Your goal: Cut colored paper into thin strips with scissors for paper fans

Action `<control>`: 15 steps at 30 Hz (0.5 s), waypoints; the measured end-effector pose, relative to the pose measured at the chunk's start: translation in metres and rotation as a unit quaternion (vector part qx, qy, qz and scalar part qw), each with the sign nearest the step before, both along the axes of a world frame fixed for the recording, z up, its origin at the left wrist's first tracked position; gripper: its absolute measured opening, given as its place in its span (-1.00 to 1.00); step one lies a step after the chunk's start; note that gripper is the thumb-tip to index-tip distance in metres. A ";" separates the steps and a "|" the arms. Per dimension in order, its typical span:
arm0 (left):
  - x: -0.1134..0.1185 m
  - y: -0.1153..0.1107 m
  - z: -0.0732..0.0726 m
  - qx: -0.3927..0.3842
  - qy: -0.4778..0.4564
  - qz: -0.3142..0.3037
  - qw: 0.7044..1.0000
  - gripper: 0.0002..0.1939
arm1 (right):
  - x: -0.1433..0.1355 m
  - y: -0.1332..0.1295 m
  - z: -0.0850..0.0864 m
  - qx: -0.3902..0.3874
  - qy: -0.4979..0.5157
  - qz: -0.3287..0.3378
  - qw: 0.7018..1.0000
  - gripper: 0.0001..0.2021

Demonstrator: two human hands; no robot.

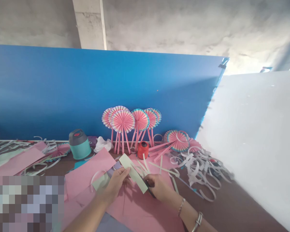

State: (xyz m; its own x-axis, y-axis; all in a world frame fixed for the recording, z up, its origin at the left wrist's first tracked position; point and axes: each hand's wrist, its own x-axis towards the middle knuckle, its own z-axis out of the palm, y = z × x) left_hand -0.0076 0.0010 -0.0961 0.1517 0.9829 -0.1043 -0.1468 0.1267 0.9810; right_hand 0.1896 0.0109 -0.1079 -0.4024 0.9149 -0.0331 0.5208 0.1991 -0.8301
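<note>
My left hand [119,182] pinches the left side of a pale green paper strip [134,175], which slants down to the right. In my right hand [156,185] are dark-handled scissors [149,190], their blades lying along the strip's right edge. Pink paper sheets [145,209] lie beneath both hands. Another pale green piece [101,182] is left of my left hand. Narrow cut strips [146,164] are scattered just beyond the hands, near a red thread spool [143,150].
Pleated pink paper fans [122,121] on sticks lean against the blue partition [87,83]. A teal container [79,146] stands left. Curled white strips [195,167] pile up at right, by a white panel [261,135]. More pink paper [26,159] lies far left.
</note>
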 end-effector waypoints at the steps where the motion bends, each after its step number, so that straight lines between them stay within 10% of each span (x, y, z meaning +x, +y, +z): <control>1: 0.000 0.000 0.000 0.004 0.000 -0.001 1.000 -0.55 | 0.000 0.000 0.001 0.001 -0.001 0.001 1.000 -0.82; 15: 0.004 0.000 -0.003 0.005 0.042 -0.066 0.997 -0.45 | 0.000 -0.001 -0.002 -0.023 0.035 0.004 0.999 -0.80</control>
State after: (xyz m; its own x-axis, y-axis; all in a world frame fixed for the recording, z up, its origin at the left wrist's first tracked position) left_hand -0.0040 0.0010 -0.0990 0.2712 0.9560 -0.1118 -0.0477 0.1293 0.9905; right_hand 0.1897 0.0097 -0.1102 -0.4133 0.9094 -0.0465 0.4588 0.1639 -0.8733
